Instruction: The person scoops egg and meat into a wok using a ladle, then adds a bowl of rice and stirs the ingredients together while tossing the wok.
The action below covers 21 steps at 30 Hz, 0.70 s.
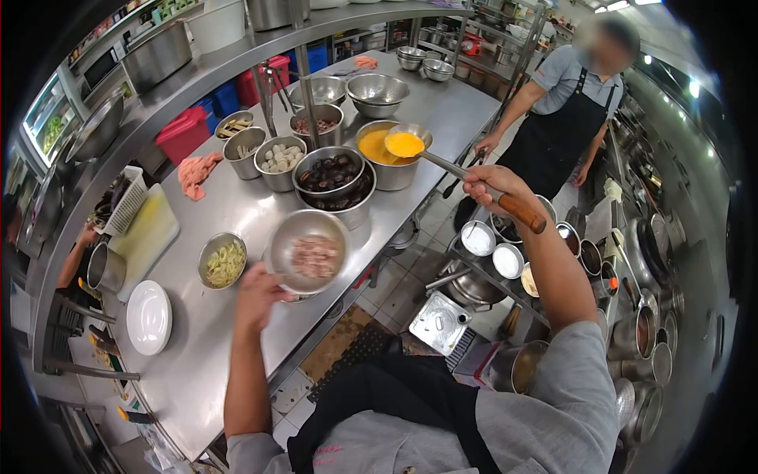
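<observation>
Plate: white plate (148, 317) on steel counter (237, 213), about 8 o'clock from the held bowl, well apart from it.
Small bowl: bowl of pale shredded veg (222, 261) at 9 o'clock of the held bowl, just beside it.
Left hand: left hand (254, 296) with fingers clamped on the rim of a steel bowl of chopped meat (309, 253), tilted up toward the camera, just above the counter's front edge.
Ingredient bowls: stacked bowl of dark mushrooms (332, 175) at 12 o'clock of the meat bowl; more filled bowls behind it.
Egg pot: pot of yellow liquid (382, 154) at 1 o'clock of the meat bowl.
Right hand: right hand (491, 187) closed tight on the wooden handle of a ladle (405, 144), which is full of yellow liquid and sits above the pot's rim.
Technique: likely best to keep the ladle level and bring the meat bowl close under it, so nothing drips on the counter.
Surface: long stainless counter, pink cloth (196, 171) at 10 o'clock.
Room: commercial kitchen, overhead shelf, seasoning tubs (507, 259) at 3 o'clock, co-worker in a dark apron (562, 118) at 2 o'clock.
</observation>
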Each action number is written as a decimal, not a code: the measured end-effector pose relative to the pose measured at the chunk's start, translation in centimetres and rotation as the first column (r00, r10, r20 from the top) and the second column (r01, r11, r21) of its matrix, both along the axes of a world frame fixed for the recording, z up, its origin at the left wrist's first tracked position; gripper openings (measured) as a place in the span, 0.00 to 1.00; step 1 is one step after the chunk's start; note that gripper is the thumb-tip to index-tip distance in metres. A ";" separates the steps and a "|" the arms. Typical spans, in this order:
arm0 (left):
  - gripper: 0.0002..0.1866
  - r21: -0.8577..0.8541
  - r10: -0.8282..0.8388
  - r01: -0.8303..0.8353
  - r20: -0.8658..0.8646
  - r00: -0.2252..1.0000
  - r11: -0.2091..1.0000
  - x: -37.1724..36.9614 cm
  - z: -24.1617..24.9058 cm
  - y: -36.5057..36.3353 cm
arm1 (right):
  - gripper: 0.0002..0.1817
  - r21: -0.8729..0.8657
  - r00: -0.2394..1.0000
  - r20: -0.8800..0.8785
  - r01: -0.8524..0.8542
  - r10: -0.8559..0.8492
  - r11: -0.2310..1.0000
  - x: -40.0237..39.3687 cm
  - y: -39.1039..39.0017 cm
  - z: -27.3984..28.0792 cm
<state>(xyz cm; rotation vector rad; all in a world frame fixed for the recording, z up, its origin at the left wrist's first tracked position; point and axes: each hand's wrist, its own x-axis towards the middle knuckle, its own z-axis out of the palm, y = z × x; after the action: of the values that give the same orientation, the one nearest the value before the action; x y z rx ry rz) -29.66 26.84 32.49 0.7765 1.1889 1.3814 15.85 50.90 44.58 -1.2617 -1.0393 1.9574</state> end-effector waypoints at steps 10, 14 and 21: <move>0.03 -0.096 -0.189 0.198 0.093 0.978 0.976 15.1 -7.3 14.8 | 0.08 0.024 0.997 -0.081 -0.001 0.003 1.000 2.2 -6.4 0.1; 0.07 -0.061 -0.107 0.109 0.030 0.994 0.992 18.3 -8.8 18.9 | 0.11 -0.006 0.983 -0.154 0.103 -0.103 0.995 3.4 -12.0 -0.8; 0.11 0.124 -0.124 0.128 -0.040 0.992 0.984 20.8 -11.3 18.5 | 0.25 -0.038 0.954 -0.067 0.289 -0.291 0.957 4.3 -26.3 -3.1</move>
<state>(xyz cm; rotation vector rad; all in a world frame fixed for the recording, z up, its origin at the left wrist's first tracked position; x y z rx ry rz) -8.90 45.29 21.15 0.9499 1.0660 1.3529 20.13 24.59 41.52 -1.2698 -0.7462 1.7817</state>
